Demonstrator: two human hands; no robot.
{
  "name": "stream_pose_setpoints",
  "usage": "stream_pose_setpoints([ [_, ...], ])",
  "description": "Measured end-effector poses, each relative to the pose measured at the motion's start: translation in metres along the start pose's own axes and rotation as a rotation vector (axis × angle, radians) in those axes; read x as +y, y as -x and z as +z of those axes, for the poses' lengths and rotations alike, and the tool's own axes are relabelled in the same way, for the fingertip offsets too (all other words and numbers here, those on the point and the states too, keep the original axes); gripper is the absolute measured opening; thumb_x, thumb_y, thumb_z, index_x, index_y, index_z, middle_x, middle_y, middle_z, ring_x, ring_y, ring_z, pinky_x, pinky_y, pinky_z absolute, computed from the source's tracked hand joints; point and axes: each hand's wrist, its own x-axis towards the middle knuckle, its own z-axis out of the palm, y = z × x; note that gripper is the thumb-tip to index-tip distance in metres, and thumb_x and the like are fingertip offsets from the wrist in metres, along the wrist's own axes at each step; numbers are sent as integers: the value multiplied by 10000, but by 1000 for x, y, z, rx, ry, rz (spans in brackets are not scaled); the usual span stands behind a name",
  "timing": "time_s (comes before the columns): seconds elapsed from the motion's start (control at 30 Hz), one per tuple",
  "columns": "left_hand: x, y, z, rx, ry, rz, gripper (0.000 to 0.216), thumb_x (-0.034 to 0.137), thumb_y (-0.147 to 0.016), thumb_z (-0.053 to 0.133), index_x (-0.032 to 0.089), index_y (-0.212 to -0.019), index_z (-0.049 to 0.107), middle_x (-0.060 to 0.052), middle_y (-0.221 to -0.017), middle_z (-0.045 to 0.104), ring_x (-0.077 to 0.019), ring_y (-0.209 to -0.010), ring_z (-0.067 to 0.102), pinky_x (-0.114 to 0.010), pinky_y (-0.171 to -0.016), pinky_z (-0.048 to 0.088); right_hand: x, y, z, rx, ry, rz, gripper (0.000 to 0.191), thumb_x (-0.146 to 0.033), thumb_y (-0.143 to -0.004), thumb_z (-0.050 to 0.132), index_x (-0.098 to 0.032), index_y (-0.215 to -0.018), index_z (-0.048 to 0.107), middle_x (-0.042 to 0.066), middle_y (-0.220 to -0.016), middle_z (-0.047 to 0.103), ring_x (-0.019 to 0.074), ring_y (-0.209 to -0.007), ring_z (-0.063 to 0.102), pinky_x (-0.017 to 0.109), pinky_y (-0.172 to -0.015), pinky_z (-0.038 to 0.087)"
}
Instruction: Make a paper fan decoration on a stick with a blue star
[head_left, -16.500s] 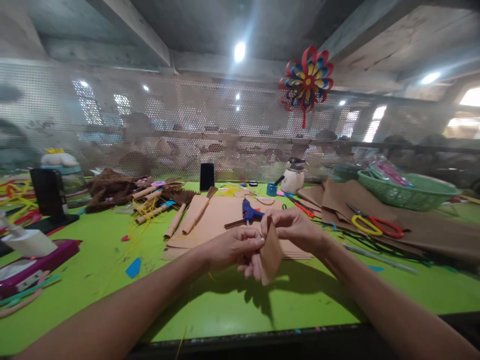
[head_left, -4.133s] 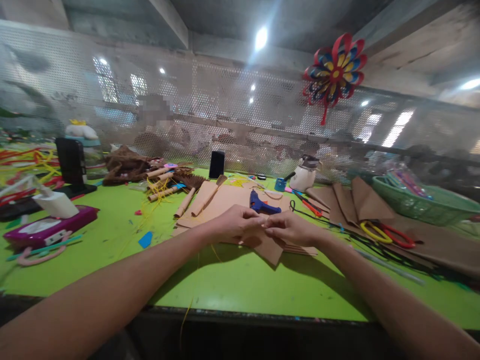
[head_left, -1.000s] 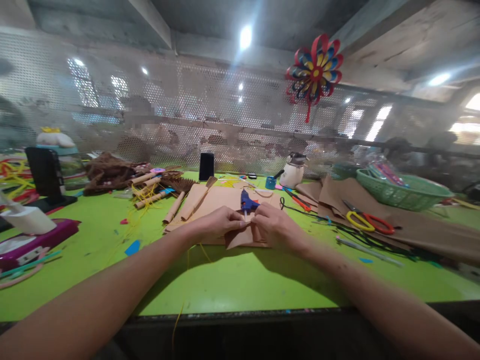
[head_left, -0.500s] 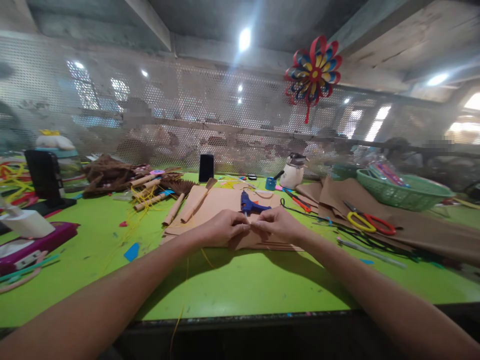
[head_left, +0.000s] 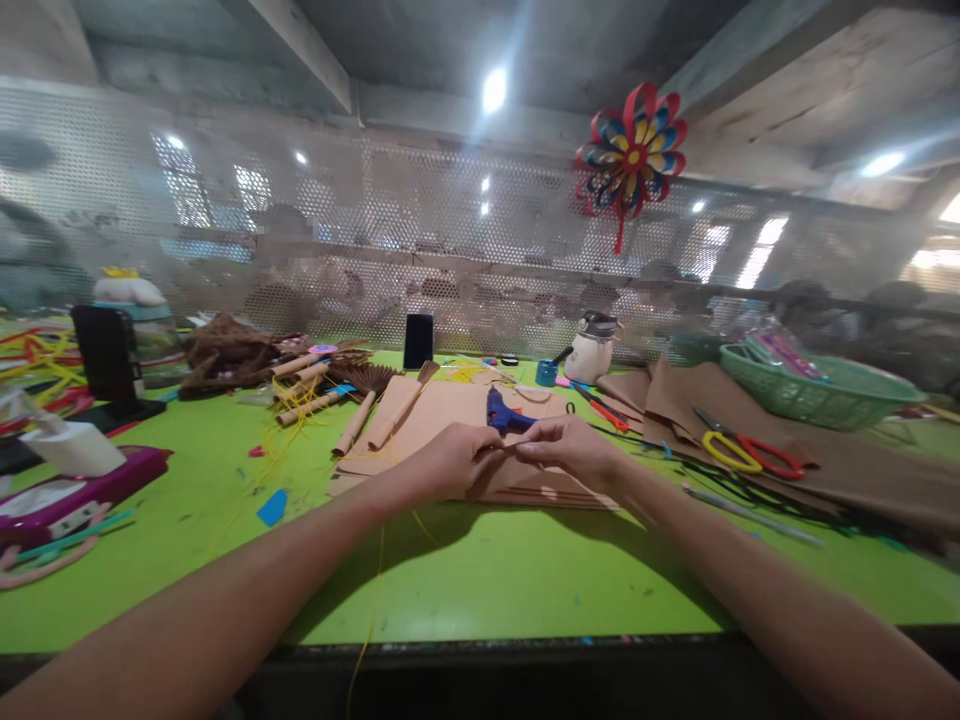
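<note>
My left hand (head_left: 459, 460) and my right hand (head_left: 571, 448) meet over a stack of light brown paper sheets (head_left: 450, 400). Both are closed in a pinch, fingertips almost touching, on a small, thin brown paper piece (head_left: 511, 446). Its far ends are hidden by the fingers. Just beyond the fingertips lies a blue glue gun (head_left: 504, 412) on the stack. To the left, a rolled brown paper tube with a fringed end (head_left: 401, 410) rests on the sheets, with another paper tube (head_left: 354, 425) beside it.
Scissors with yellow and red handles (head_left: 750, 452) lie on dark brown paper (head_left: 847, 490) at right, near a green basket (head_left: 817, 390). A purple power strip (head_left: 82, 500) sits at left. Farther back are a phone (head_left: 418, 342), a white jug (head_left: 589, 350) and more paper tubes (head_left: 307, 408).
Both hands stay pinched together, and my right fingers have shifted slightly over the paper piece. The whole view has moved a little, so things appear slightly lower and to the right.
</note>
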Motion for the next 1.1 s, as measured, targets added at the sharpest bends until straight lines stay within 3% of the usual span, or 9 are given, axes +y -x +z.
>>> stream_pose_setpoints([
  [0.1,2,1,0,13,-55,2,218,278,-798,470,147,-849,636,-61,-746,655,-136,-626,543,-220,-581,374,2,-1,0,-32,11,-7,334,-397,-587,714,-101,-738,678,43,-634,629,109,-561,522,266,-587,412],
  [0.23,6,1,-2,11,-84,-4,184,246,-789,477,148,-824,628,-56,-727,649,-131,-613,541,-215,-570,368,3,-1,1,35,87,-48,327,-416,-590,704,-104,-686,684,19,-571,604,101,-530,506,260,-582,414],
  [0.43,6,1,-5,1,6,-16,253,308,-829,422,144,-808,614,-39,-702,628,-124,-612,515,-216,-574,362,-1,0,2,38,74,-76,347,-431,-570,712,-101,-674,682,16,-552,587,102,-525,496,258,-557,421],
  [0.7,1,-1,-5,-89,143,1,357,401,-866,345,138,-849,586,-33,-721,588,-123,-632,478,-223,-576,340,-10,5,1,-26,232,-151,370,-479,-676,620,-116,-606,640,-10,-485,522,83,-484,445,229,-513,376],
  [0.97,4,-1,-9,-121,190,9,341,398,-854,365,140,-854,588,-35,-741,589,-135,-655,478,-234,-599,341,-9,7,1,-97,216,-185,408,-483,-737,556,-119,-555,543,-14,-485,497,77,-470,432,218,-492,348],
  [1.1,3,0,-8,-153,232,2,320,368,-851,371,141,-890,593,-34,-766,595,-131,-660,481,-229,-599,345,-10,5,4,-106,297,-217,355,-464,-744,559,-113,-747,608,6,-602,563,90,-549,479,222,-551,388],
])
